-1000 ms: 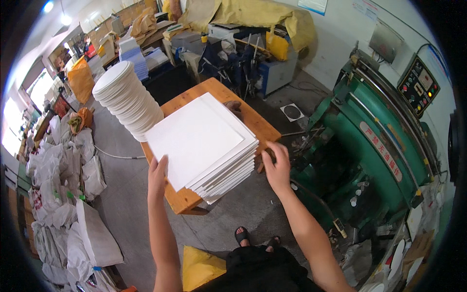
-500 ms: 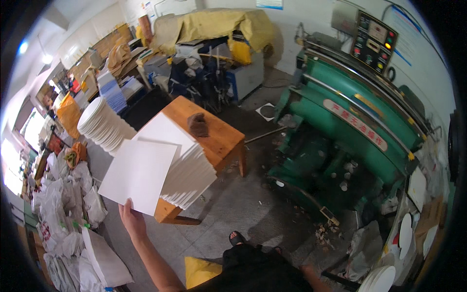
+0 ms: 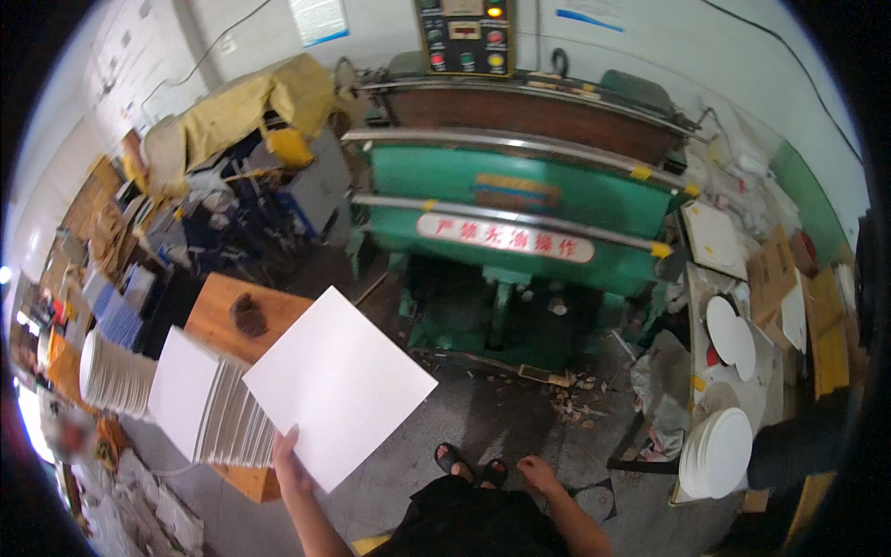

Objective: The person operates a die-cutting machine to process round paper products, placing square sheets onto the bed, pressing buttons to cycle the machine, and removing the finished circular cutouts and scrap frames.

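Observation:
My left hand [image 3: 290, 462] pinches a square white cardboard sheet [image 3: 340, 388] by its lower left edge, holding it tilted over the floor. Just left of it, a thick stack of the same white sheets [image 3: 186, 395] rests on a wooden table [image 3: 209, 311]. A brown lump, perhaps a cloth [image 3: 248, 316], lies on that table. My right hand [image 3: 538, 472] hangs low beside my dark clothing, empty, its fingers loosely bent. Ahead stands a large green press-like machine [image 3: 390, 176], its reddish-brown inner face showing behind the front bars.
White round discs [image 3: 716, 453] are stacked on a side bench at the right, with more discs [image 3: 730, 336] behind. A tall stack of round white pieces [image 3: 116, 376] stands left of the table. Scraps [image 3: 580, 404] litter the floor before the machine. A control panel [image 3: 467, 37] is above it.
My view has turned right toward the machine. The white sheet has moved away from the stack, out to its right in my left hand. My right hand has come further into view.

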